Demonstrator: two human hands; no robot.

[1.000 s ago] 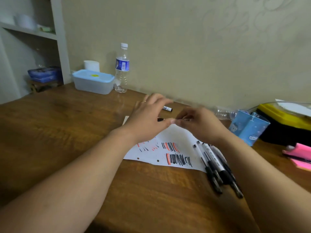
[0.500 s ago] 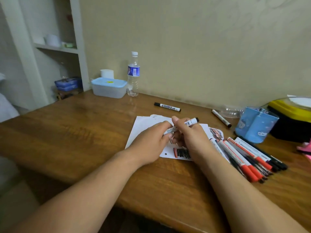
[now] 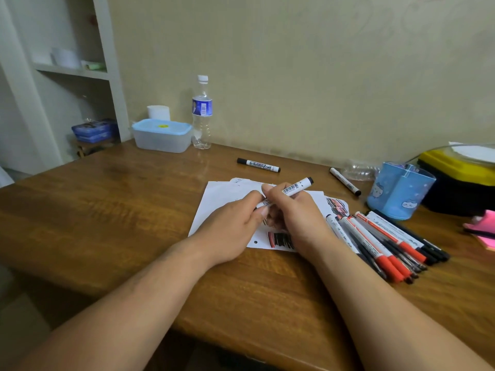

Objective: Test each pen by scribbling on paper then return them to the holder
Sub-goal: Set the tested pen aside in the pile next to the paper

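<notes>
L grip (image 3: 233, 226) + R grip (image 3: 297, 218), both in pinch on 1 white marker (image 3: 294, 187) above scribbled paper (image 3: 222, 194)

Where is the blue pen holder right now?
In the head view, the blue pen holder stands far right, just beyond the pile of pens, beside a yellow-and-black box.

Glossy grained wood desk (image 3: 112, 210), matt scribbled white paper (image 3: 222, 194), smooth plastic pen (image 3: 290, 189), shiny blue plastic holder (image 3: 399, 194)

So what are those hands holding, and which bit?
A white marker: the grip of the right hand is at its middle, that of the left hand at its lower end.
</notes>
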